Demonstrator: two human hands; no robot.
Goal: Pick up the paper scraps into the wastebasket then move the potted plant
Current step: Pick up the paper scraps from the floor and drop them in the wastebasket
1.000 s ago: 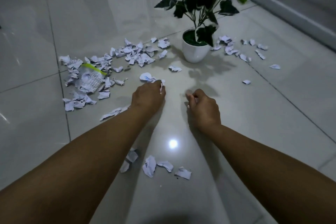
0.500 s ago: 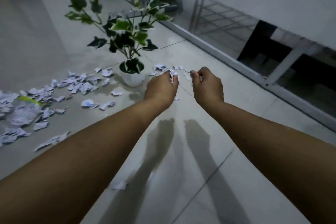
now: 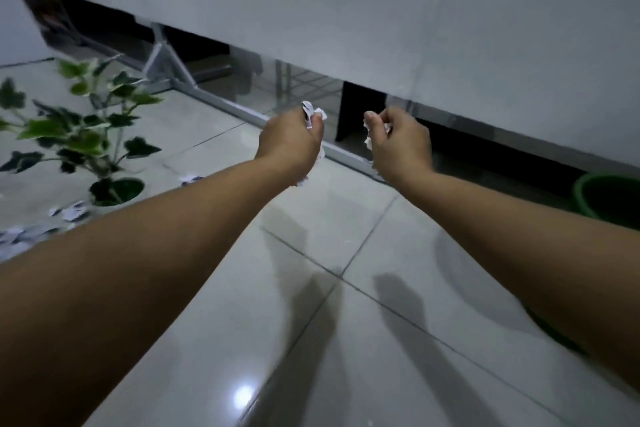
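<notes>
My left hand (image 3: 291,142) is raised above the tiled floor and grips a bunch of white paper scraps (image 3: 311,113) that stick out above and below the fist. My right hand (image 3: 398,142) is level with it, a short gap to the right, and grips more white scraps (image 3: 367,140). A green wastebasket (image 3: 609,199) stands at the right edge, partly cut off and partly behind my right forearm. The potted plant (image 3: 86,135), green and white leaves in a white pot, stands at the left. Loose scraps (image 3: 72,213) lie on the floor beside the pot.
A white wall panel on a grey metal frame (image 3: 242,114) runs across the back, with a dark gap beneath it. Glossy pale floor tiles (image 3: 311,340) lie under both arms and carry the shadows of my arms.
The view has swung right, away from the scrap pile, and the green wastebasket has come into sight. Both hands have lifted from the floor, each still holding its scraps.
</notes>
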